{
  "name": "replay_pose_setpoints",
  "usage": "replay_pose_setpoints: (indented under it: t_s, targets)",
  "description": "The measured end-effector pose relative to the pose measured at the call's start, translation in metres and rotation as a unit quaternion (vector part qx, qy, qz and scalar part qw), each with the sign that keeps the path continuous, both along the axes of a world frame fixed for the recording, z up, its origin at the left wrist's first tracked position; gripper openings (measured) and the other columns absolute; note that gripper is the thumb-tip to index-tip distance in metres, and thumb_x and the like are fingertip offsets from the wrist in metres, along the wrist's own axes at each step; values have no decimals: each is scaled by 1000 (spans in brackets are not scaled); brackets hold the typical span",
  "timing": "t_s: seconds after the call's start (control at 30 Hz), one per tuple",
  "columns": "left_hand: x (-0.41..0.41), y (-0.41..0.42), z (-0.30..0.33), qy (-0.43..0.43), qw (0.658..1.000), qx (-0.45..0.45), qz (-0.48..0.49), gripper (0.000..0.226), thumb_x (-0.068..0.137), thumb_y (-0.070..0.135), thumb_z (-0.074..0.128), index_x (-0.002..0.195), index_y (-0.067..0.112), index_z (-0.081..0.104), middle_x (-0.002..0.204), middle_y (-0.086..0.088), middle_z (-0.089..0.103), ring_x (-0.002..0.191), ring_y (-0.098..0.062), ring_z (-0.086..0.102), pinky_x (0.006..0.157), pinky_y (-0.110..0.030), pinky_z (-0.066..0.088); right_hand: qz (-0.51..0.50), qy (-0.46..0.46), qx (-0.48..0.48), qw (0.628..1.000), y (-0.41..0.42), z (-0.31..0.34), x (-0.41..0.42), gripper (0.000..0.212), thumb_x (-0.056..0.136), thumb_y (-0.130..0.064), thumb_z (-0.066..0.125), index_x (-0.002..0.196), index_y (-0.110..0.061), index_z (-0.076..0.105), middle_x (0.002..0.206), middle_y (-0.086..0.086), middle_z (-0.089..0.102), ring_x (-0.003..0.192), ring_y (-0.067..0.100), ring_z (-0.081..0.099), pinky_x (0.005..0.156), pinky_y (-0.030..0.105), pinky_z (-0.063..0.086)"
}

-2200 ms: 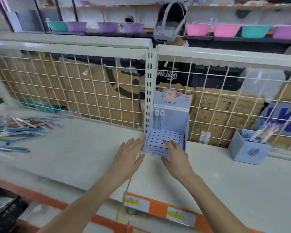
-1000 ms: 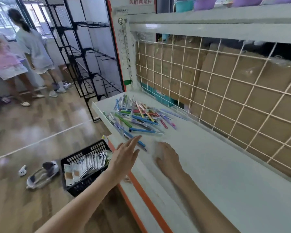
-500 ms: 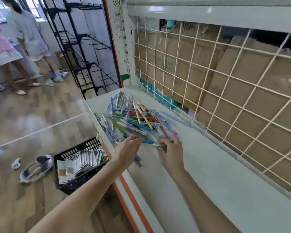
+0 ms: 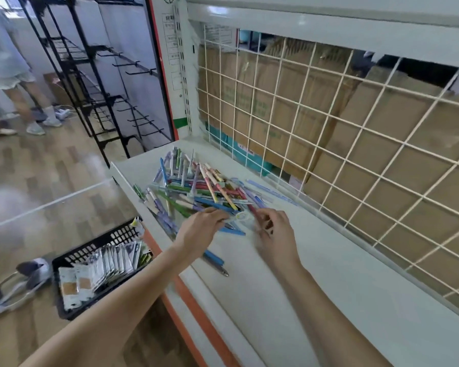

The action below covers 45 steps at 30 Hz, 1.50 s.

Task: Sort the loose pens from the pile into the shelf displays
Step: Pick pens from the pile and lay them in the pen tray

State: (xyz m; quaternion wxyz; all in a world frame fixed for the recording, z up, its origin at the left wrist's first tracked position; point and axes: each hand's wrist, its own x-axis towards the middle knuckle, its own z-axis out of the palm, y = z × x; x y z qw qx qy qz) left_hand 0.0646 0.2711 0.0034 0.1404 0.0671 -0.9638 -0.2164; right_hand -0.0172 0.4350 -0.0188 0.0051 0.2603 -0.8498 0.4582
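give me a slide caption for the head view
Both hands, left and right, pick at the near edge of a loose pen pile on a white shelf.

Both forearms are bare to the frame edge; left hand (image 4: 196, 233) and right hand (image 4: 277, 235) wear nothing.

Bright, even light, soft faint shadows. Glare on white shelf (image 4: 316, 274) and wood floor (image 4: 24, 186). Motion blur on both hands, right hand (image 4: 274, 235) worst. Wide-angle bend at edges; wire grid (image 4: 329, 128) lines curve.
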Motion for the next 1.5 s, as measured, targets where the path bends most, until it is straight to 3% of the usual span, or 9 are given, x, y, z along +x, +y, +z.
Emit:
replay_pose_setpoints:
  t_s: [0.23,0.37,0.53,0.63,0.8,0.93,1.1,1.23,1.5]
  targets:
    - [1,-29,24,100,970,207,77,10,88,5,61,95,4,67,92,-8,69,71,-9,62,74,-23,54,-3,30,187,982,-22,-2,4,26,90,-9,51,113,-11,63,114,8,59,108,24,53,91,27,38]
    - [2,-32,34,100,940,316,82,9,87,6,62,86,14,63,93,-9,67,70,-20,62,79,-37,55,18,16,244,969,-32,2,6,26,92,-7,45,112,-10,62,114,12,54,106,26,53,86,28,39]
    - [0,-44,27,79,919,378,71,19,87,10,64,105,15,59,94,-4,67,83,-19,68,69,-30,58,-4,-53,268,962,-11,16,7,28,88,-8,52,114,-9,61,115,11,55,109,28,52,85,24,38]
    - [-5,-45,25,76,916,393,38,20,88,11,62,105,18,56,87,4,66,70,-2,67,58,-16,54,-11,-64,299,952,18,25,13,24,88,-3,51,109,-7,63,98,6,47,102,26,54,80,24,36]
    - [-17,-27,23,81,906,415,-26,21,86,9,64,105,13,57,85,0,67,77,-10,68,63,-21,57,-82,-140,227,960,58,31,41,25,88,1,46,101,-9,66,95,0,57,86,15,50,61,13,33]
    - [-23,-6,22,72,892,437,-92,19,86,11,65,102,16,57,90,-6,67,81,-17,69,69,-35,58,-158,-201,124,959,79,35,67,22,90,1,49,97,-12,66,93,5,63,85,18,57,69,20,40]
    - [-26,32,23,22,856,487,-169,18,85,3,65,96,15,58,74,1,71,77,-20,69,67,-30,57,-235,-200,17,951,92,38,102,25,85,5,54,81,-18,62,79,3,64,66,10,55,56,13,39]
    - [-20,57,25,34,856,474,-205,18,83,1,66,97,10,60,90,-13,67,80,-19,65,59,-13,50,-273,-185,-41,943,96,42,115,21,83,5,59,79,-16,60,72,1,63,61,13,57,58,23,45]
    - [-11,123,37,4,841,474,-261,20,83,1,66,94,15,58,83,-3,63,73,-17,63,57,-19,54,-332,-163,-125,921,135,56,141,18,78,7,63,79,-9,56,74,11,67,70,31,66,75,47,55]
